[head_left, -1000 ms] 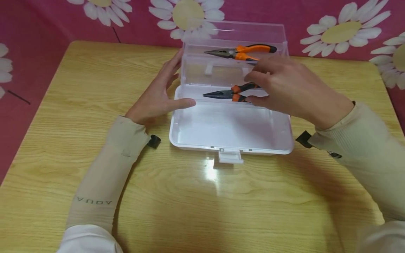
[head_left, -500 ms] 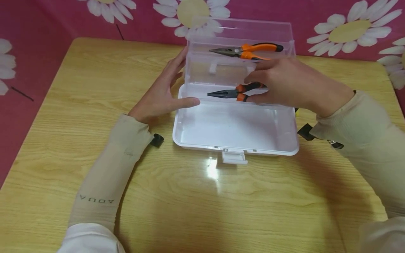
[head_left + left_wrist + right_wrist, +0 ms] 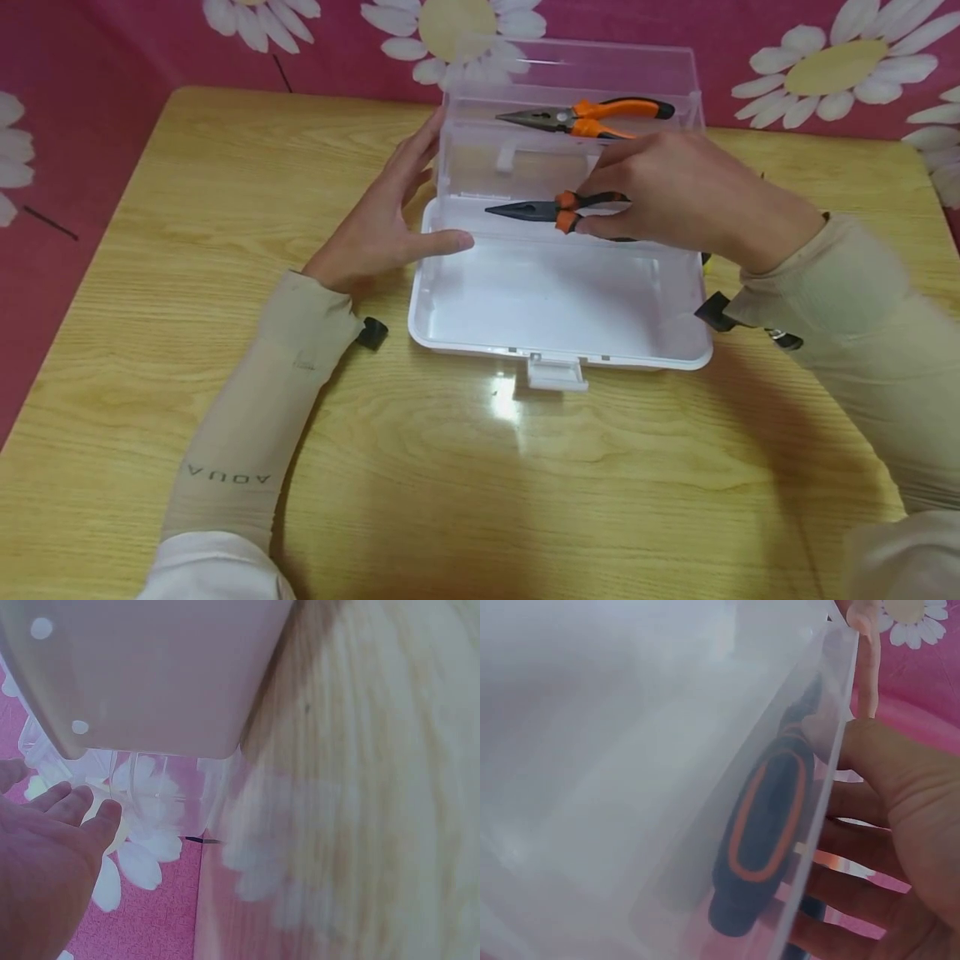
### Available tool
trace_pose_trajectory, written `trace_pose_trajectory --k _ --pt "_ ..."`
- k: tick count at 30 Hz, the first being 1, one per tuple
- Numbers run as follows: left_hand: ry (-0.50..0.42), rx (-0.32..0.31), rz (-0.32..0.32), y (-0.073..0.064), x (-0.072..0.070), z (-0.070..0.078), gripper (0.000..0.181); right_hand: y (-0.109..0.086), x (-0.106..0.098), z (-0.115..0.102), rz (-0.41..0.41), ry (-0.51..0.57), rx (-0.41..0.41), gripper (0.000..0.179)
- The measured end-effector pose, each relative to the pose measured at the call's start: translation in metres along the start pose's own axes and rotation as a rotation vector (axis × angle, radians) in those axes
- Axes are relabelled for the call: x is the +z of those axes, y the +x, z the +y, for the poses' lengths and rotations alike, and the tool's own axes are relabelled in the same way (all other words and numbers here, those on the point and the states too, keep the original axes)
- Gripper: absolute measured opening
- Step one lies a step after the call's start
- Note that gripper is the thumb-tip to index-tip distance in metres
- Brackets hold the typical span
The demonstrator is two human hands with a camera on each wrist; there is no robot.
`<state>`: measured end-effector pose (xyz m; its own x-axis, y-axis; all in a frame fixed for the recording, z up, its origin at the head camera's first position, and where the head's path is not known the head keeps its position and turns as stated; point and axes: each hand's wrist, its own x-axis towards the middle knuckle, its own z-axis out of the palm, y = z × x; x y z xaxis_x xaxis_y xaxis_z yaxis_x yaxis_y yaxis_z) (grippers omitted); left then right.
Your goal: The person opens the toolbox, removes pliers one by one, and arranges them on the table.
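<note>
A white toolbox (image 3: 555, 362) stands on the table with its clear trays raised in tiers at the back. In the lower clear tray (image 3: 480, 171), my right hand (image 3: 682, 196) pinches needle-nose pliers (image 3: 525, 212) with dark and orange handles, jaws pointing left. The right wrist view shows a handle (image 3: 769, 817) through the cloudy tray wall, thumb over the edge. Orange-handled needle-nose pliers (image 3: 622, 108) lie in the upper tray. My left hand (image 3: 375, 221) is at the box's left side, thumb extended over the near rim, fingers nearly straight along the tray side.
The wooden table (image 3: 420, 467) runs in front of the box. A white latch (image 3: 557, 372) hangs from the box's front. Behind the table is a pink backdrop (image 3: 630, 21) with daisies. Something yellow and black (image 3: 707, 260) peeks out right of the box.
The pliers in my right hand have risen slightly and shifted a little left in the lower tray. My left hand stays in place at the box.
</note>
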<state>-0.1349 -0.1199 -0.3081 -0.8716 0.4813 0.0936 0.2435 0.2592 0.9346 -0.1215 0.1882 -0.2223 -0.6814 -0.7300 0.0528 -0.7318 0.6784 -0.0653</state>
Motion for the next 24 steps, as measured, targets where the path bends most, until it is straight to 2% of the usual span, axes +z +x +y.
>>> trace_pose_trajectory --k 9,17,24 --pt "0.006 0.013 0.002 -0.001 0.001 0.001 0.120 0.003 0.001 -0.004 -0.022 -0.031 0.061 0.034" --pt "0.008 0.021 0.001 -0.001 0.000 0.001 0.121 0.002 -0.004 -0.001 -0.164 -0.008 0.081 0.048" --pt "0.033 0.016 0.001 0.001 -0.001 -0.001 0.122 0.005 -0.010 0.004 -0.298 0.011 0.157 0.067"
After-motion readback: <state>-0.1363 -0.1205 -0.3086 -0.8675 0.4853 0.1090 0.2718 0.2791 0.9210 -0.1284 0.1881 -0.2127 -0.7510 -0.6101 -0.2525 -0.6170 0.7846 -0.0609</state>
